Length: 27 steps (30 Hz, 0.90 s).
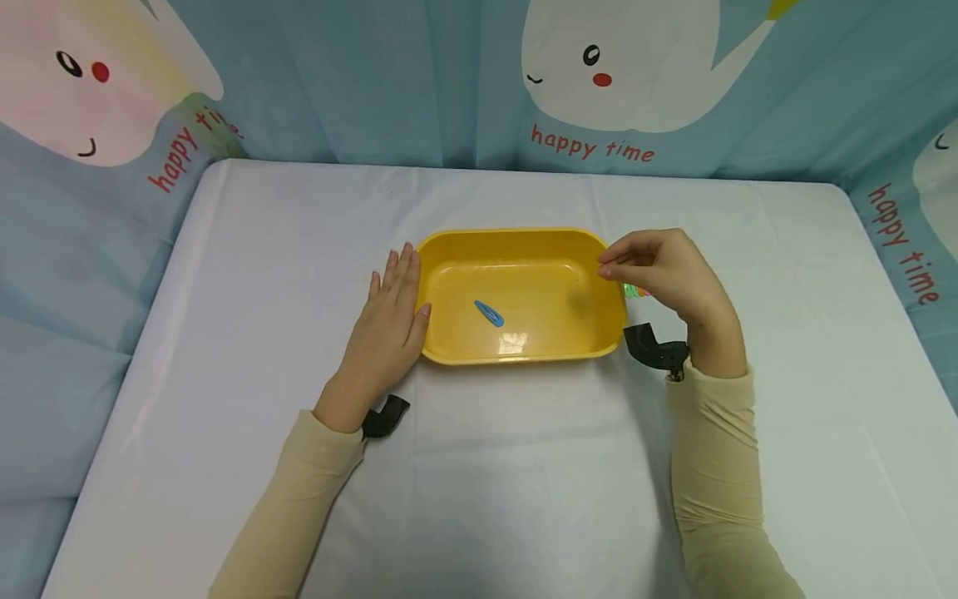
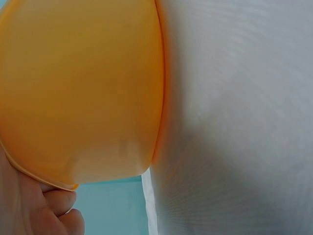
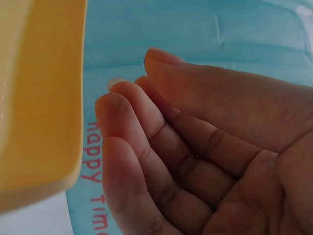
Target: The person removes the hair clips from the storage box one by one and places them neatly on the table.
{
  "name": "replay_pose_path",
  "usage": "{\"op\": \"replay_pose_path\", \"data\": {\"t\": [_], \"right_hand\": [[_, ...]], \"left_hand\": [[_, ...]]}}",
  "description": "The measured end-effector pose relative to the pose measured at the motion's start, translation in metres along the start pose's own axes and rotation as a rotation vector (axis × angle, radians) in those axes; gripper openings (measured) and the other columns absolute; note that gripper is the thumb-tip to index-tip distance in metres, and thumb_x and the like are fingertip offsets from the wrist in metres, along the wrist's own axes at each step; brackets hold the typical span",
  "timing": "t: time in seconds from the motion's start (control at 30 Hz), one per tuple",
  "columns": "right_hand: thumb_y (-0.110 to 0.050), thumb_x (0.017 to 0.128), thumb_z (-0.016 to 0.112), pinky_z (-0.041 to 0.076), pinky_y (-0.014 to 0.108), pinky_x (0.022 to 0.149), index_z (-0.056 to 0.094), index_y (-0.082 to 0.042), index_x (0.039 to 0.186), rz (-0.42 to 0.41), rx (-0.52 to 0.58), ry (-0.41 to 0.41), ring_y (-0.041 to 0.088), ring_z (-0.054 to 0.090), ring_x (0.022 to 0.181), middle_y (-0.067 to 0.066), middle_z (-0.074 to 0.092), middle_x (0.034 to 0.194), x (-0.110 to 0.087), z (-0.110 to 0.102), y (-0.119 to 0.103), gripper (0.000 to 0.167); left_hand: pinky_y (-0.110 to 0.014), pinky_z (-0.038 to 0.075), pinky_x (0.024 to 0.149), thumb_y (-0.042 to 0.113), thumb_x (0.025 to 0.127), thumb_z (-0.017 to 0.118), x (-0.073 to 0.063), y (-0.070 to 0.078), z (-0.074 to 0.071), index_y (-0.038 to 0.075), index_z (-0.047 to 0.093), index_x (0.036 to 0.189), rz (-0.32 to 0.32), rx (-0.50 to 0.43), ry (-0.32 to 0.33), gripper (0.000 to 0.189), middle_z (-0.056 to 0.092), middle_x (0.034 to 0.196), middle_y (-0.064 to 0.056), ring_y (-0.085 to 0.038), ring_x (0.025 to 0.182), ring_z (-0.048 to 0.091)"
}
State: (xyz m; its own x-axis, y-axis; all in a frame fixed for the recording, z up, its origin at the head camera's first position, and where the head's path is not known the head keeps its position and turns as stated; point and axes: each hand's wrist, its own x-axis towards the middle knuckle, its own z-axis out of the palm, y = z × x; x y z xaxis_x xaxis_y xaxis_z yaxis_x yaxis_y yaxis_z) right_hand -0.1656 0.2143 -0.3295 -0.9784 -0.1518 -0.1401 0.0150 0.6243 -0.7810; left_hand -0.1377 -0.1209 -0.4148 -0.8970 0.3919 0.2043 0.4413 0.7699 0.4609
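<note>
A yellow plastic basin (image 1: pixel 524 356) stands on the white cloth, and a blue snap hair clip (image 1: pixel 490 314) lies inside it. My left hand (image 1: pixel 385 320) rests along the basin's left rim with its fingers straight. In the left wrist view, the basin's side wall (image 2: pixel 88 88) fills much of the picture, with fingertips by its rim. My right hand (image 1: pixel 669 270) hovers at the right rim, fingers loosely bent. The right wrist view shows nothing between that hand's thumb and fingers (image 3: pixel 124 166). Small colourful things (image 1: pixel 636 290) in green and pink lie beside the basin, partly hidden by the right hand.
The white-covered table (image 1: pixel 479 499) extends on all sides of the basin. A blue curtain (image 1: pixel 389 83) with whale prints hangs behind it and at both sides. Black curved mounts (image 1: pixel 657 349) sit at both wrists.
</note>
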Motion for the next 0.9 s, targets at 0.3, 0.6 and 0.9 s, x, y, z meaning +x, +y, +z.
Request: {"op": "replay_pose_path", "data": {"t": [0.3,0.6,0.9], "right_hand": [[-0.012,0.085,0.070,0.048,0.020,0.075,0.070,0.001,0.097,-0.006,0.001,-0.065,0.023,0.063,0.083,0.008,0.069,0.087,0.001,0.012,-0.006,0.017],[-0.009,0.085,0.069,0.049,0.021,0.074,0.070,0.002,0.093,-0.090,-0.049,-0.176,0.017,0.062,0.080,0.009,0.069,0.088,0.016,0.027,-0.017,0.013],[-0.006,0.086,0.068,0.050,0.026,0.072,0.069,0.004,0.094,-0.142,-0.072,-0.293,0.019,0.062,0.079,0.010,0.069,0.088,0.032,0.045,-0.028,0.013]], "left_hand": [[-0.048,0.003,0.114,0.023,0.101,0.035,0.000,0.002,0.001,-0.006,0.012,0.148,-0.005,-0.007,-0.017,0.060,0.007,0.156,-0.016,-0.031,0.143,0.005],[-0.048,0.004,0.114,0.023,0.101,0.035,0.000,0.000,0.000,-0.006,0.012,0.148,-0.005,0.006,-0.005,0.060,0.007,0.156,-0.016,-0.032,0.143,0.006],[-0.048,0.004,0.114,0.023,0.101,0.035,-0.001,0.001,-0.002,-0.005,0.011,0.148,-0.004,0.003,-0.006,0.060,0.007,0.156,-0.016,-0.028,0.143,0.002]]}}
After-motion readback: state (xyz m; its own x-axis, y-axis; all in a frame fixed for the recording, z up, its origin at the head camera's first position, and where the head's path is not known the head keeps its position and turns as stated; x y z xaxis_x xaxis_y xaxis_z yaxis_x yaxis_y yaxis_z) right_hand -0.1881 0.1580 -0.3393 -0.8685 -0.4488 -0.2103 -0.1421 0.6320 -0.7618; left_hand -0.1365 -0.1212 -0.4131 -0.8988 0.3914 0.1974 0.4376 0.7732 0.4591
